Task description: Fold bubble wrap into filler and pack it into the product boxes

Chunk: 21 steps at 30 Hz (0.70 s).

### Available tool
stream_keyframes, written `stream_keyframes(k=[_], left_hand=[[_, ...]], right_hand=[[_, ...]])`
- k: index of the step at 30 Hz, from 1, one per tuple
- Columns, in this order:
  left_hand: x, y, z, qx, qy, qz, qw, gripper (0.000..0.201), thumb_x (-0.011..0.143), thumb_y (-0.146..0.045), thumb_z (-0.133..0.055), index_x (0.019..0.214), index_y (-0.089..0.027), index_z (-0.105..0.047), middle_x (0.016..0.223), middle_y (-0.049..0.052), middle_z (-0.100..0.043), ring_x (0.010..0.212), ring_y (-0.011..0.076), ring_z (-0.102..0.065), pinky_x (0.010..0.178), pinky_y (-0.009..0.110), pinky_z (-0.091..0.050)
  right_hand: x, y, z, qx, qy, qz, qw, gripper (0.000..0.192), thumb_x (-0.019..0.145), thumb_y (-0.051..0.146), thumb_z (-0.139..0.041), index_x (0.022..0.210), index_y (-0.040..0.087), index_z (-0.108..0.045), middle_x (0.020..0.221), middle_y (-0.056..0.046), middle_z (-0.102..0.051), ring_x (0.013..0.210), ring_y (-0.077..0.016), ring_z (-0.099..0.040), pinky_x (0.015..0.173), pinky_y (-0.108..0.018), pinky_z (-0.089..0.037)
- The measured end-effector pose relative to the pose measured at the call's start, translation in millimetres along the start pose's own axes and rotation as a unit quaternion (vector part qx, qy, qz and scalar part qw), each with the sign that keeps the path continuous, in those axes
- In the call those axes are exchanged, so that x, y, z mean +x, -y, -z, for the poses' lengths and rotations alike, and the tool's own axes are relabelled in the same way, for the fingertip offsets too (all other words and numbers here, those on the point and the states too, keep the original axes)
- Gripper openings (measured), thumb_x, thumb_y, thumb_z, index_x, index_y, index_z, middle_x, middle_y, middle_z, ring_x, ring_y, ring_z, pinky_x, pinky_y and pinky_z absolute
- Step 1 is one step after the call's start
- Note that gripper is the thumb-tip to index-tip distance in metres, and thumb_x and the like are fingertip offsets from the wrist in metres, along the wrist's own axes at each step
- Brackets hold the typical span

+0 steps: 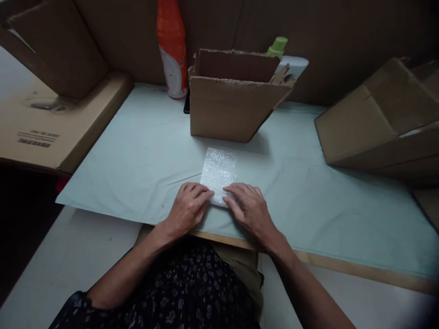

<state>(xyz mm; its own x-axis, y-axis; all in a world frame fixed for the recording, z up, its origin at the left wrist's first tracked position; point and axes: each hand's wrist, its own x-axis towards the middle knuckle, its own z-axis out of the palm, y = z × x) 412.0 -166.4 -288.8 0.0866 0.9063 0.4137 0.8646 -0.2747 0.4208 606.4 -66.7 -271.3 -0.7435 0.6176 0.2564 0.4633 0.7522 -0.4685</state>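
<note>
A small rectangle of clear bubble wrap (220, 167) lies on the pale green cloth in front of me, its far part flat on the surface. My left hand (190, 204) holds the near left corner, thumb and fingers closed on it. At the near right corner, my right hand (249, 206) grips the same bubble wrap between thumb and forefinger. The near edge between the hands looks thicker, as if folded over. Whether anything lies inside the wrap I cannot tell.
Behind the wrap stands an open cardboard box (226, 109). An orange bottle (173, 50), a dark flat object (187, 104) and a green-capped white bottle (295, 66) are near it. Another open carton (363, 123) sits right; a flat cardboard box (41, 132) lies left.
</note>
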Motion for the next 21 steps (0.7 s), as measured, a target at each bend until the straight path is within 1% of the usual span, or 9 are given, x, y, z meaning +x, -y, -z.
stream_keyframes(k=[2, 4, 6, 9, 12, 14, 18, 19, 21], left_hand=[[4, 3, -1.4, -0.016, 0.007, 0.014, 1.0, 0.023, 0.097, -0.014, -0.053, 0.117, -0.017, -0.065, 0.108, 0.009, -0.071, 0.1, 0.0256, -0.061, 0.089, 0.043, -0.05], [5, 4, -1.6, -0.028, 0.012, 0.019, 0.999, 0.023, 0.097, -0.015, -0.053, 0.117, -0.016, -0.065, 0.108, 0.01, -0.07, 0.099, 0.0259, -0.061, 0.088, 0.044, -0.05], [4, 4, -0.8, -0.037, 0.009, 0.023, 0.999, 0.024, 0.098, -0.016, -0.051, 0.117, -0.016, -0.065, 0.108, 0.011, -0.07, 0.1, 0.0264, -0.06, 0.089, 0.045, -0.049], [1, 5, 3.0, -0.055, 0.008, 0.043, 0.998, 0.027, 0.098, -0.016, -0.049, 0.119, -0.016, -0.065, 0.107, 0.011, -0.07, 0.099, 0.0261, -0.061, 0.089, 0.045, -0.05], [0, 6, 8.9, -0.076, 0.037, 0.07, 0.994, 0.026, 0.098, -0.018, -0.049, 0.118, -0.018, -0.065, 0.104, 0.009, -0.071, 0.095, 0.0244, -0.062, 0.086, 0.043, -0.05], [0, 7, 11.4, -0.079, 0.057, 0.083, 0.992, 0.025, 0.098, -0.018, -0.05, 0.118, -0.019, -0.066, 0.102, 0.007, -0.071, 0.094, 0.0235, -0.063, 0.087, 0.042, -0.05], [9, 11, 8.2, -0.058, 0.062, 0.1, 0.991, 0.026, 0.098, -0.018, -0.049, 0.118, -0.017, -0.066, 0.099, 0.008, -0.07, 0.093, 0.0234, -0.064, 0.087, 0.041, -0.052], [12, 13, 6.1, -0.048, 0.054, 0.108, 0.992, 0.026, 0.099, -0.018, -0.049, 0.117, -0.016, -0.067, 0.1, 0.009, -0.069, 0.093, 0.0237, -0.064, 0.087, 0.04, -0.052], [18, 17, 1.8, -0.026, 0.027, 0.125, 0.991, 0.026, 0.099, -0.022, -0.051, 0.117, -0.016, -0.067, 0.105, 0.011, -0.067, 0.097, 0.0249, -0.063, 0.089, 0.041, -0.053]], right_hand=[[-7, 2, -2, -0.064, -0.039, 0.041, 0.996, 0.023, 0.101, 0.033, -0.057, 0.117, 0.019, -0.066, 0.115, -0.011, -0.072, 0.104, -0.0271, -0.065, 0.089, -0.042, -0.045], [-12, 3, -3, -0.098, -0.029, 0.068, 0.992, 0.025, 0.1, 0.03, -0.059, 0.122, 0.018, -0.064, 0.118, -0.012, -0.072, 0.106, -0.0275, -0.063, 0.091, -0.043, -0.044], [-13, 3, -3, -0.1, -0.011, 0.073, 0.992, 0.024, 0.1, 0.023, -0.057, 0.123, 0.019, -0.063, 0.116, -0.01, -0.073, 0.106, -0.0265, -0.064, 0.091, -0.042, -0.044], [-9, 2, -1, -0.039, 0.021, 0.058, 0.997, 0.025, 0.101, 0.021, -0.054, 0.125, 0.022, -0.063, 0.114, -0.007, -0.074, 0.104, -0.0246, -0.065, 0.092, -0.042, -0.045], [-3, 0, 1, 0.04, 0.065, 0.032, 0.997, 0.029, 0.102, 0.025, -0.053, 0.13, 0.025, -0.062, 0.116, -0.006, -0.074, 0.103, -0.0243, -0.065, 0.093, -0.044, -0.047], [-1, -1, 0, 0.058, 0.075, 0.023, 0.995, 0.032, 0.101, 0.027, -0.052, 0.132, 0.027, -0.062, 0.119, -0.006, -0.073, 0.106, -0.0253, -0.065, 0.093, -0.045, -0.048], [-3, 0, -4, -0.031, 0.003, 0.026, 0.999, 0.035, 0.099, 0.03, -0.055, 0.133, 0.023, -0.062, 0.132, -0.013, -0.063, 0.114, -0.0299, -0.06, 0.094, -0.048, -0.048], [-3, 1, -5, -0.059, -0.013, 0.034, 0.998, 0.036, 0.098, 0.031, -0.058, 0.132, 0.022, -0.062, 0.135, -0.014, -0.061, 0.116, -0.0309, -0.059, 0.095, -0.048, -0.047], [-3, 2, -6, -0.103, -0.016, 0.056, 0.993, 0.036, 0.095, 0.03, -0.063, 0.13, 0.021, -0.062, 0.136, -0.014, -0.062, 0.118, -0.032, -0.057, 0.098, -0.048, -0.045]])
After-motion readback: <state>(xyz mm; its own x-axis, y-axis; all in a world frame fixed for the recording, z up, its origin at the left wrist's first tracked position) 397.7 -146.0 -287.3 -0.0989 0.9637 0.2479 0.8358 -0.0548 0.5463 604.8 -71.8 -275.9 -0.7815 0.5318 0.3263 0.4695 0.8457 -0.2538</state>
